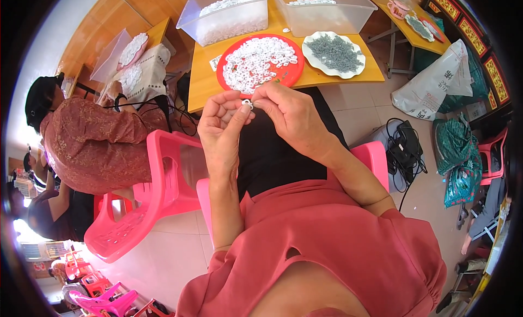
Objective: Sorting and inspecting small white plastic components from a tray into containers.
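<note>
Left hand [222, 123] has a small white piece [247, 103] pinched between thumb and fingers, just on the near side of the red tray [299, 70]! Right hand [290, 114] is right up against it, thumb and forefinger drawn together, though whatever sits between them is too small to tell.

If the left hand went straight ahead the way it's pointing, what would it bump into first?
Most likely the red round tray of small white pieces, which appears just beyond the left hand. Height is hard to judge from this view, so the hand might pass above it.
</note>
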Tool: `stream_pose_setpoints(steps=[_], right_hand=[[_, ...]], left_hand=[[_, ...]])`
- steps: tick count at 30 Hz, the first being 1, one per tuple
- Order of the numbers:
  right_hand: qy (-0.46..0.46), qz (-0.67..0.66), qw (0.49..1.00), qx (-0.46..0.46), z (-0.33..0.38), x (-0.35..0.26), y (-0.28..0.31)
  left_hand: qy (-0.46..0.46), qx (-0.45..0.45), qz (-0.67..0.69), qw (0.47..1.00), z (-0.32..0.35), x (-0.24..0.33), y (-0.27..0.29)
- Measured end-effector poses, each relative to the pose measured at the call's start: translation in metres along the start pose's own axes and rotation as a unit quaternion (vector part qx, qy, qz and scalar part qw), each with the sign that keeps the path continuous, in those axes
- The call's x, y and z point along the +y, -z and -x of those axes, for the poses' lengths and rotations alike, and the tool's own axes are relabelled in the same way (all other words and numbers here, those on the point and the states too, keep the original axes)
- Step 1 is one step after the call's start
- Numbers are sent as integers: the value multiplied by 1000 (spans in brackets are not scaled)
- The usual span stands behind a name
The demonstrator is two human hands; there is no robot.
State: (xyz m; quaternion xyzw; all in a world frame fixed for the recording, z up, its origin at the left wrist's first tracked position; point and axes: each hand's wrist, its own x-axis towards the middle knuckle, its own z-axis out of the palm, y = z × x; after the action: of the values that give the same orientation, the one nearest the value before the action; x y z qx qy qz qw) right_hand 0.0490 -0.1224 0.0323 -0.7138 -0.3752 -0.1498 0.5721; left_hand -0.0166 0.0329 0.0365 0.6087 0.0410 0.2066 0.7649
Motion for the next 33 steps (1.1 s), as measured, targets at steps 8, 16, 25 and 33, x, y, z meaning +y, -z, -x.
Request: stream_pose_setpoints(steps=[8, 16, 25, 33], right_hand=[[34, 37, 999, 4, -3, 4, 5], [-17, -13, 999, -31, -2, -1, 7], [30, 6, 999, -17, -1, 5, 5], [38, 6, 999, -15, -1, 7, 5]], left_hand=[[8, 0, -34, 999, 0, 3, -1], [11, -6, -29, 1000, 1, 2, 1], [-11, -7, -64, 998, 3, 1, 2], [-42, -1, -73, 996, 5, -3, -1]])
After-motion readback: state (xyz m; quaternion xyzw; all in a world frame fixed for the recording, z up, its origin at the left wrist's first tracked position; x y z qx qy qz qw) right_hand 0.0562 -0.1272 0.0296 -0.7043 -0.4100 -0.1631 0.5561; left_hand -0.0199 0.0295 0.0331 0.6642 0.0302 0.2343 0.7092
